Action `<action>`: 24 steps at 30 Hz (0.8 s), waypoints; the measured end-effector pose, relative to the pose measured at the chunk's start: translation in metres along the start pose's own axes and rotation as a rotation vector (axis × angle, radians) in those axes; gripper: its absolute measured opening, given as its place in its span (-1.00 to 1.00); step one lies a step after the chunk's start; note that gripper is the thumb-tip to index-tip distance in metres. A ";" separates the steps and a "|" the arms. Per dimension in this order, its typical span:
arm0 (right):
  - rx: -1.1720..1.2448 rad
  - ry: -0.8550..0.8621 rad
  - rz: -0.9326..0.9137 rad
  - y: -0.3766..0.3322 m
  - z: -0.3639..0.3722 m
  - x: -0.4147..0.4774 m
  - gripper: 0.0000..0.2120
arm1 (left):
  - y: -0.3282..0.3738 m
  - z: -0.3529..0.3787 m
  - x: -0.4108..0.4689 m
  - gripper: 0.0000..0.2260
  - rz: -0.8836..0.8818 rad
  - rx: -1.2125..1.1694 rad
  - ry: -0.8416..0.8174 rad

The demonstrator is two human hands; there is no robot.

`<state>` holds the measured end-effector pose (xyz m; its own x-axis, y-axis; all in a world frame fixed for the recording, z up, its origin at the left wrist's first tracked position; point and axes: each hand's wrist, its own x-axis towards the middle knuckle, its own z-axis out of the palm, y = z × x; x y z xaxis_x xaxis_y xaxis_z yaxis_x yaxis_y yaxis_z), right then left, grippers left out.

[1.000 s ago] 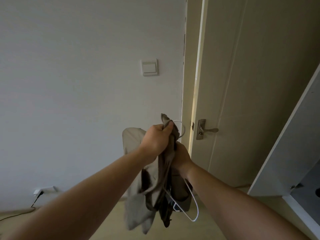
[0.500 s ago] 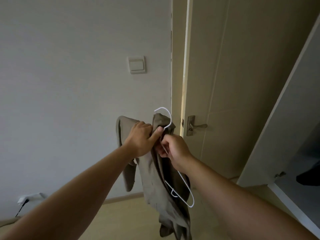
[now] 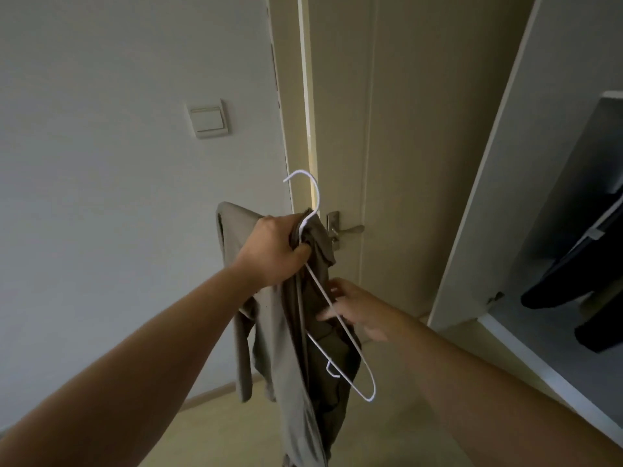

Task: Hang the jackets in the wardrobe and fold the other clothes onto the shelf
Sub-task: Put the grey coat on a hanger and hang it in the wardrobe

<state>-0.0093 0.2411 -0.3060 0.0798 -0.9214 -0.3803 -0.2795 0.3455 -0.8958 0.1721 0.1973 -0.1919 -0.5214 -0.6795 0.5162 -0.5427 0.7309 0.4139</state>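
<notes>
While left hand (image 3: 273, 251) grips jacket (image 3: 279, 332), dark garment (image 3: 573, 281) in wardrobe (image 3: 488, 197)

The pale floor (image 3: 387, 433) lies below the fingers (image 3: 340, 284), meeting a skirting board (image 3: 209, 396) down to their left. To their right, the open wardrobe (image 3: 539, 332) holds a dark garment (image 3: 573, 274), hanging.

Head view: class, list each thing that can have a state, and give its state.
Left hand, grips jacket and hanger neck.
Right hand, open, fingers touching the jacket.
Jacket, bunched, dangling from the left hand.
Hanger, tilted, hook up.
Wardrobe door, open.
Dark garment, hanging inside the wardrobe.
</notes>
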 end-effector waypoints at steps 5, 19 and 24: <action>-0.280 -0.066 0.157 0.026 0.027 0.008 -0.43 | 0.004 -0.006 0.010 -0.74 0.010 -0.040 0.026; 0.220 0.274 -0.248 -0.096 -0.014 0.001 -0.85 | -0.037 -0.005 -0.002 -0.58 -0.241 -0.107 -0.332; 0.174 0.244 -0.336 -0.128 -0.013 -0.012 -0.54 | -0.027 0.015 0.001 -0.70 -0.299 -0.355 -0.277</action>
<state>0.0127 0.2056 -0.1833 -0.0952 -0.9954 -0.0145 -0.1096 0.0250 -0.9937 0.1764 0.1759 -0.2137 -0.5586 -0.8175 0.1399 -0.4633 0.4475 0.7649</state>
